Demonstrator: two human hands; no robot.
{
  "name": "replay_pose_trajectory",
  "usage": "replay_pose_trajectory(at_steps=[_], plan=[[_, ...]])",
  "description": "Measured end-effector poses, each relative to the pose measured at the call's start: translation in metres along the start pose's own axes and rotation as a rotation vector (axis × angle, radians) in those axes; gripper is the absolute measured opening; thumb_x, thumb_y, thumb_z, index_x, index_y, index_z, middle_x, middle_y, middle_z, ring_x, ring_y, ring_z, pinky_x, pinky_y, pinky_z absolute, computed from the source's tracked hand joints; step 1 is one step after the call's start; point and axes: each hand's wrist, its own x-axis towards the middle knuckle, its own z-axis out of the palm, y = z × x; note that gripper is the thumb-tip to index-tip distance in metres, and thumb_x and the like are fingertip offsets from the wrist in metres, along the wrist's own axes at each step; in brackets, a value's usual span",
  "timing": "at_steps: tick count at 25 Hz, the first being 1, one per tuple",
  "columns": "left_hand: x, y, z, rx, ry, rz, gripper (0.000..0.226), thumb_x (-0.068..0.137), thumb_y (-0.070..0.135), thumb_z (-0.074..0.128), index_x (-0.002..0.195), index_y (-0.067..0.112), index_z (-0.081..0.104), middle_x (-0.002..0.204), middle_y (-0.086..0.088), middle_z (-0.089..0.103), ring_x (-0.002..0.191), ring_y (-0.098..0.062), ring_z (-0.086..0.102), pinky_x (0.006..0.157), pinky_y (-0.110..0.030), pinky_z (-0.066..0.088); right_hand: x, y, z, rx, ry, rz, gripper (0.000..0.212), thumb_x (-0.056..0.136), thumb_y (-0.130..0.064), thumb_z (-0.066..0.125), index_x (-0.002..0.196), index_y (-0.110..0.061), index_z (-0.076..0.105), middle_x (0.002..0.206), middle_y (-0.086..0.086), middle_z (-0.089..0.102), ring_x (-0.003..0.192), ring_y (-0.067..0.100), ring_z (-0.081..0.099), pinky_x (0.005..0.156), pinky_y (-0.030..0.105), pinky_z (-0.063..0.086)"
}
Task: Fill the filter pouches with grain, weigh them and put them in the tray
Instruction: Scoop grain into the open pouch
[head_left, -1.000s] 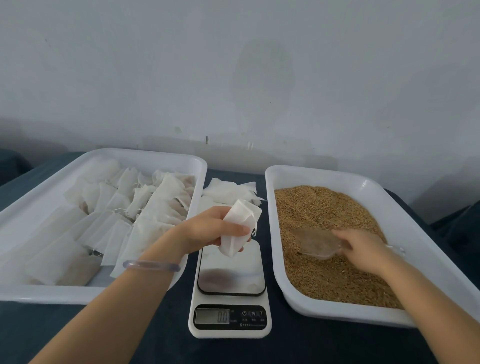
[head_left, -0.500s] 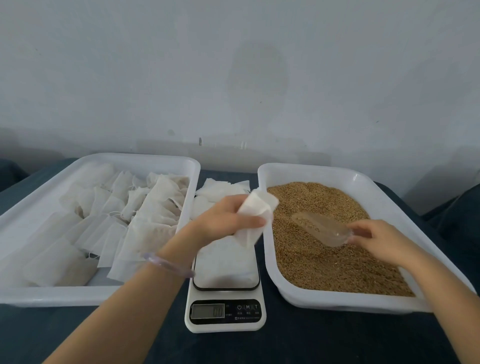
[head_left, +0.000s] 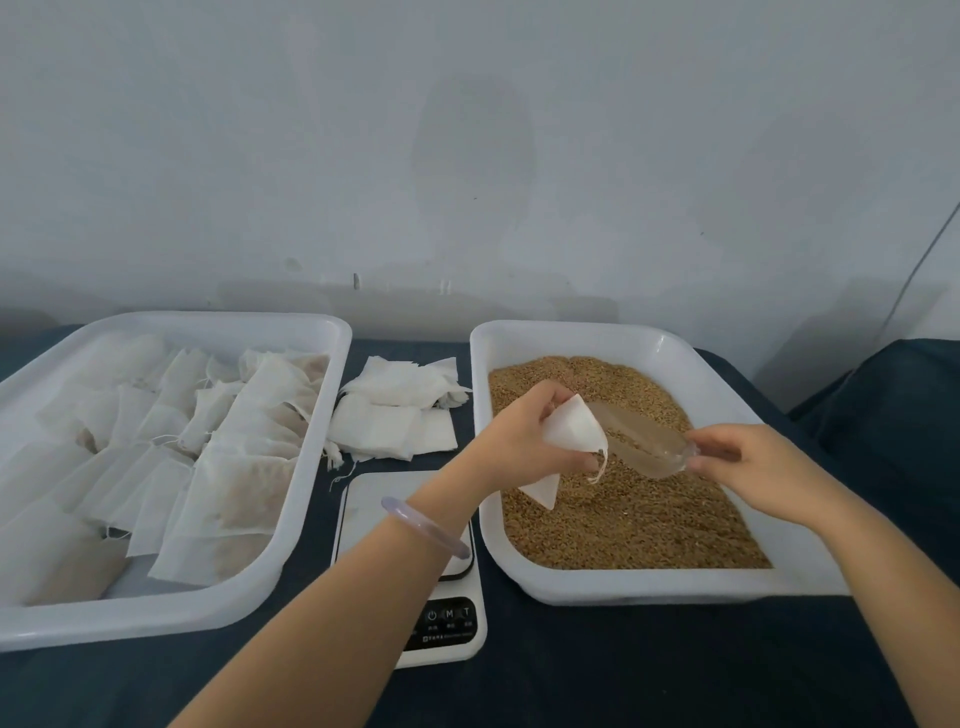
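Now left hand (head_left: 524, 441) fingers grip pouch (head_left: 571, 434) open; right hand (head_left: 748, 462) pinches scoop (head_left: 641, 441) at its mouth, above grain (head_left: 634, 519).

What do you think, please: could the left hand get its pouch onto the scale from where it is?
Probably yes. The left hand holds the pouch over the grain tray, right beside the scale; what shows of its platform under the forearm is bare, and only the tray's rim lies between.

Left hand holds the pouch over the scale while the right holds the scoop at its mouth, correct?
No. In the head view the left hand holds the pouch over the grain tray, not the scale; the right hand does hold the scoop at its mouth.
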Motion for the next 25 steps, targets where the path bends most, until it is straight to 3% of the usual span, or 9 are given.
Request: replay_pose_trajectory(at_steps=[4, 10, 16, 19, 25], plan=[[-0.001, -0.002, 0.0, 0.092, 0.043, 0.044, 0.054, 0.067, 0.04, 0.082, 0.106, 0.039, 0.045, 0.098, 0.014, 0.059, 0.084, -0.005, 0.061, 0.066, -0.023, 0.054, -0.002, -0.004, -0.007, 0.004, 0.022, -0.016, 0.035, 0.088, -0.016, 0.062, 0.123, -0.017, 0.059, 0.117, -0.007, 0.061, 0.102, 0.008, 0.054, 0.098, 0.037, 0.041], [-0.005, -0.013, -0.013, 0.13, 0.157, 0.077, 0.043, 0.071, 0.043, 0.078, 0.106, 0.034, 0.053, 0.092, 0.014, 0.063, 0.081, -0.001, 0.062, 0.066, -0.017, 0.051, -0.005, -0.011, -0.011, 0.055, 0.035, -0.057, 0.036, 0.087, -0.016, 0.064, 0.122, -0.021, 0.06, 0.111, -0.016, 0.06, 0.103, 0.003, 0.055, 0.099, 0.034, 0.041], [-0.01, -0.02, -0.02, 0.014, 0.206, 0.054, 0.032, 0.072, 0.039, 0.079, 0.095, 0.039, 0.056, 0.093, 0.012, 0.067, 0.082, 0.005, 0.061, 0.066, -0.007, 0.047, -0.007, -0.021, -0.014, 0.118, 0.007, -0.111, 0.037, 0.082, -0.014, 0.068, 0.097, -0.046, 0.057, 0.085, -0.038, 0.057, 0.083, -0.02, 0.054, 0.075, 0.009, 0.038], [-0.01, -0.022, -0.022, -0.077, 0.2, 0.062, 0.033, 0.073, 0.033, 0.08, 0.097, 0.033, 0.058, 0.093, 0.007, 0.068, 0.079, 0.003, 0.063, 0.067, -0.01, 0.049, -0.008, -0.024, -0.018, 0.095, -0.039, -0.124, 0.039, 0.081, -0.013, 0.069, 0.094, -0.047, 0.058, 0.082, -0.04, 0.059, 0.084, -0.022, 0.055, 0.07, 0.008, 0.038], [-0.01, -0.027, -0.025, -0.053, 0.081, 0.071, 0.05, 0.063, 0.024, 0.087, 0.104, 0.032, 0.059, 0.095, 0.011, 0.066, 0.082, 0.008, 0.06, 0.069, -0.006, 0.047, -0.006, -0.036, -0.03, -0.037, -0.101, -0.165, 0.039, 0.081, -0.014, 0.07, 0.098, -0.047, 0.057, 0.09, -0.035, 0.059, 0.087, -0.021, 0.053, 0.081, 0.012, 0.037]])
